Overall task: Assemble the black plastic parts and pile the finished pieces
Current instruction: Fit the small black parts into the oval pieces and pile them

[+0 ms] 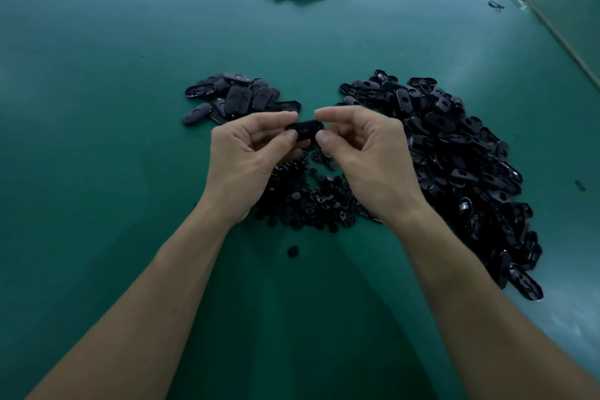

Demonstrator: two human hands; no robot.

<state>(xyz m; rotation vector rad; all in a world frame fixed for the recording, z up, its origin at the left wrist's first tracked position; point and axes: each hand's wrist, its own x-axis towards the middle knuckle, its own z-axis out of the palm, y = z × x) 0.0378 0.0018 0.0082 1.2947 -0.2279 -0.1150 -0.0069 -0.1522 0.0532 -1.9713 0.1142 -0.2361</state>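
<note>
Together, left hand (246, 156) and right hand (370, 156) pinching one black part (305, 130), small discs (302, 204) beneath

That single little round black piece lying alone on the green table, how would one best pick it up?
Probably from straight above, pinching opposite edges of its rim. The lone round piece seems to lie flat on the table, apart from the heap of small round parts, so its rim is free all round.

A black oval part (305, 130) is held level just above the round-piece heap (302, 201); oval shells (454, 156) pile right of the heap, smooth ovals (237, 97) behind-left.
</note>
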